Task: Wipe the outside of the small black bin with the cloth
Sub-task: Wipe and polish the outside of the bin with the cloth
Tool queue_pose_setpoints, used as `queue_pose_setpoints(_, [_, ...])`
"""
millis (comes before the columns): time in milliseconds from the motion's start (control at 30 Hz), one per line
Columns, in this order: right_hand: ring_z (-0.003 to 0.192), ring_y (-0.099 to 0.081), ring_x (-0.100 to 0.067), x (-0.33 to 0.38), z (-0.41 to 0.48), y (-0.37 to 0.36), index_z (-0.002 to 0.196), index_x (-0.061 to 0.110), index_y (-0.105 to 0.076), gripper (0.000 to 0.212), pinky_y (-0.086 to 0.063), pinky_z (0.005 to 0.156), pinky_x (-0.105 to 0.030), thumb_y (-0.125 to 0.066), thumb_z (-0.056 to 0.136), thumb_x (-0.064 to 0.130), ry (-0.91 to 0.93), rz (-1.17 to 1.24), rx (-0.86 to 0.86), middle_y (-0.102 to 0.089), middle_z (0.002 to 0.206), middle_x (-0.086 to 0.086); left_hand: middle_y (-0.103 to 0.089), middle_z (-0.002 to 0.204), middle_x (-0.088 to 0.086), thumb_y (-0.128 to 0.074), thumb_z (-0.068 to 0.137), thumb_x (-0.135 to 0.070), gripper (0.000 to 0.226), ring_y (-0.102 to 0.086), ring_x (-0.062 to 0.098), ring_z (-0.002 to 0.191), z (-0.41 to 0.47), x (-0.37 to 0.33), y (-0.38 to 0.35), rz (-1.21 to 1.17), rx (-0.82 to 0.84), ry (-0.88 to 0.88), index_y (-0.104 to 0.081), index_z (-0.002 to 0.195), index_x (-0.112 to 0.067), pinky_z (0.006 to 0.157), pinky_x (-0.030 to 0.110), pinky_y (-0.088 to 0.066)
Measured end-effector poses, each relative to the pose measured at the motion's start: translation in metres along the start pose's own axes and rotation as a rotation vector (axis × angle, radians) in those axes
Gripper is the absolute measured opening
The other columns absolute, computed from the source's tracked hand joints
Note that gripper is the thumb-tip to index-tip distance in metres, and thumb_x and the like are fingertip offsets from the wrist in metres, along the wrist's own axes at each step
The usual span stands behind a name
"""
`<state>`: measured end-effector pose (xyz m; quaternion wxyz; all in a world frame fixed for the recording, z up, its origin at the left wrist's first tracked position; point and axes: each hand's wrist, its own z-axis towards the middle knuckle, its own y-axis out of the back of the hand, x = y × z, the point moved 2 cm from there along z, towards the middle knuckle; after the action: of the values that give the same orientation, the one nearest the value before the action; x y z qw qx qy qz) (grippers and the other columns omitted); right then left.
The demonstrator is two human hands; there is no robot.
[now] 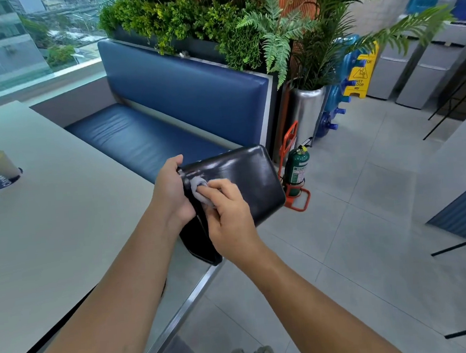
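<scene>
In the head view I am in the wiping step. My left hand (171,189) has a closed grip on the rim of the small black bin (243,181), held in the air beside the surface (49,232). My right hand (226,213) presses the bunched cloth (199,190) on its near-left side. Next I should sweep to the far right, I think. There is open floor (355,222) on the right; the surface edge is near on the left.

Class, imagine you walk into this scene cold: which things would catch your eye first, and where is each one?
At the centre, the small black bin is held tipped in the air off the table's corner, the left hand gripping its rim while the right hand presses a grey cloth against its glossy side. Behind runs a blue bench topped with green plants. At right on the floor stand a green fire extinguisher and a yellow wet-floor sign.
</scene>
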<state>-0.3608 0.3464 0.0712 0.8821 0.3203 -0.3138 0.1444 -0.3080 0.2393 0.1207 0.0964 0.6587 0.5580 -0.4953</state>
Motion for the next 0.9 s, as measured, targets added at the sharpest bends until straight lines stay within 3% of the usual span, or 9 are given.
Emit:
queue_pose_setpoints(100, [0.104, -0.057, -0.026, -0.007, -0.022, 0.002, 0.121, 0.001, -0.071, 0.035, -0.046, 0.097, -0.022, -0.061, 0.091, -0.013, 0.047, -0.031, -0.021, -0.062, 0.117, -0.008, -0.073, 0.116, 0.018, -0.048, 0.107, -0.048, 0.050, -0.073, 0.036, 0.104, -0.002, -0.003, -0.003, -0.039, -0.015, -0.017, -0.068, 0.120, -0.004, 0.094, 0.045, -0.060])
queue_pose_setpoints(200, [0.101, -0.057, -0.028, -0.015, -0.037, 0.004, 0.121, 0.002, -0.070, 0.034, -0.050, 0.096, -0.028, -0.062, 0.091, -0.012, 0.085, -0.065, -0.036, -0.060, 0.118, -0.006, -0.074, 0.128, 0.022, -0.044, 0.108, -0.054, 0.064, -0.074, 0.040, 0.115, 0.000, -0.001, -0.007, -0.055, -0.037, -0.015, -0.068, 0.134, 0.000, 0.101, 0.052, -0.058])
queue_pose_setpoints(333, [0.098, -0.052, -0.026, -0.023, -0.042, 0.014, 0.121, 0.002, -0.069, 0.031, -0.046, 0.097, -0.025, -0.058, 0.094, -0.008, 0.162, -0.156, -0.042, -0.054, 0.119, -0.002, -0.080, 0.111, 0.019, -0.046, 0.109, -0.048, 0.049, -0.077, 0.035, 0.091, 0.001, 0.001, -0.011, -0.071, -0.080, 0.000, -0.070, 0.116, -0.006, 0.094, 0.049, -0.061])
queue_pose_setpoints(433, [0.098, -0.052, -0.029, -0.038, -0.037, 0.034, 0.119, 0.000, -0.070, 0.029, -0.045, 0.096, -0.027, -0.059, 0.093, -0.010, 0.142, -0.212, -0.118, -0.051, 0.119, -0.004, -0.080, 0.104, 0.019, -0.045, 0.110, -0.042, 0.043, -0.075, 0.035, 0.091, 0.003, 0.001, -0.011, -0.063, -0.102, 0.002, -0.068, 0.109, -0.005, 0.094, 0.049, -0.060])
queue_pose_setpoints(500, [0.099, -0.051, -0.030, -0.051, -0.031, 0.049, 0.118, -0.002, -0.071, 0.028, -0.039, 0.101, -0.020, -0.056, 0.094, -0.007, 0.103, -0.244, -0.168, -0.050, 0.119, -0.004, -0.080, 0.085, 0.016, -0.045, 0.110, -0.040, 0.038, -0.074, 0.034, 0.087, 0.003, 0.000, -0.010, -0.046, -0.108, -0.004, -0.065, 0.106, -0.008, 0.089, 0.049, -0.060])
queue_pose_setpoints(600, [0.100, -0.054, -0.035, -0.075, -0.022, 0.072, 0.118, -0.005, -0.071, 0.030, -0.035, 0.103, -0.017, -0.060, 0.091, -0.012, 0.030, -0.312, -0.230, -0.049, 0.119, -0.004, -0.077, 0.079, 0.013, -0.048, 0.109, -0.037, 0.030, -0.074, 0.032, 0.081, 0.002, -0.002, -0.011, -0.026, -0.097, -0.018, -0.063, 0.108, -0.010, 0.082, 0.048, -0.063])
queue_pose_setpoints(767, [0.102, -0.056, -0.034, -0.108, -0.002, 0.103, 0.120, -0.003, -0.070, 0.027, -0.045, 0.097, -0.032, -0.063, 0.094, -0.008, -0.096, -0.382, -0.324, -0.056, 0.113, -0.011, -0.074, 0.069, 0.009, -0.047, 0.108, -0.031, 0.028, -0.073, 0.026, 0.061, 0.005, -0.004, -0.006, 0.027, -0.103, -0.028, -0.064, 0.103, -0.010, 0.065, 0.038, -0.063])
queue_pose_setpoints(900, [0.102, -0.055, -0.029, -0.096, 0.007, 0.099, 0.121, -0.002, -0.071, 0.026, -0.036, 0.098, -0.016, -0.063, 0.096, -0.006, -0.170, -0.343, -0.348, -0.058, 0.109, -0.012, -0.066, 0.062, 0.007, -0.049, 0.103, -0.024, 0.020, -0.067, 0.026, 0.059, 0.004, 0.002, -0.008, 0.033, -0.130, -0.028, -0.053, 0.086, -0.015, 0.073, 0.042, -0.061])
